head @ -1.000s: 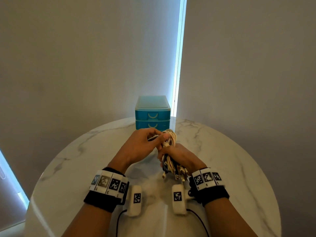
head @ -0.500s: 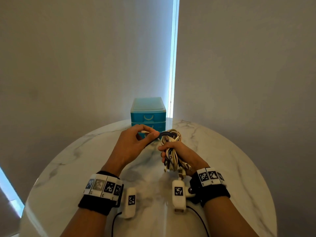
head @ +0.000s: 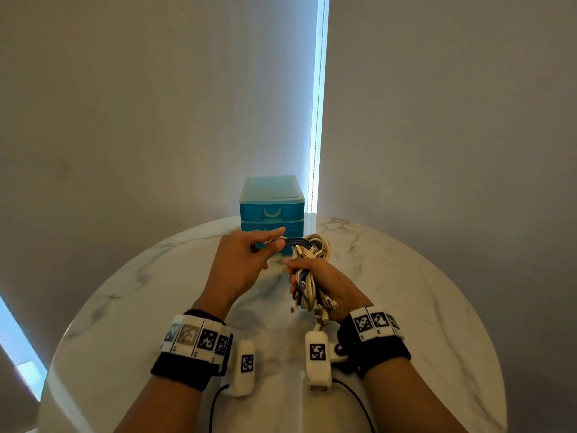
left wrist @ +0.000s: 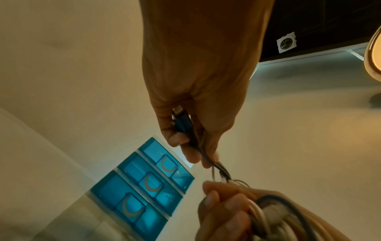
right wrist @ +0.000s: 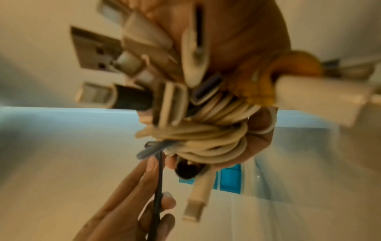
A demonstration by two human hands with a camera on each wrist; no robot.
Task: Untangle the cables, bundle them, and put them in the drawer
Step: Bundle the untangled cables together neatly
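Note:
My right hand (head: 321, 278) grips a thick bundle of white and dark cables (head: 307, 284) above the table, with several plugs hanging out below it; the bundle (right wrist: 208, 130) fills the right wrist view. My left hand (head: 246, 260) pinches the end of a dark blue cable (head: 296, 242) and holds it out to the left of the bundle. In the left wrist view the blue plug (left wrist: 182, 120) lies between the thumb and fingers. A small blue drawer unit (head: 271, 210) with all its drawers closed stands just behind the hands; its three handled fronts (left wrist: 148, 184) are visible.
The round white marble table (head: 421, 307) carries the drawer unit at its far edge. Grey curtains hang behind it with a bright slit of light (head: 318, 104) between them. The table's rim curves close on the left and right.
My left hand has drawn the dark blue cable end away from the bundle to the left. The right hand with the bundle has stayed roughly in place.

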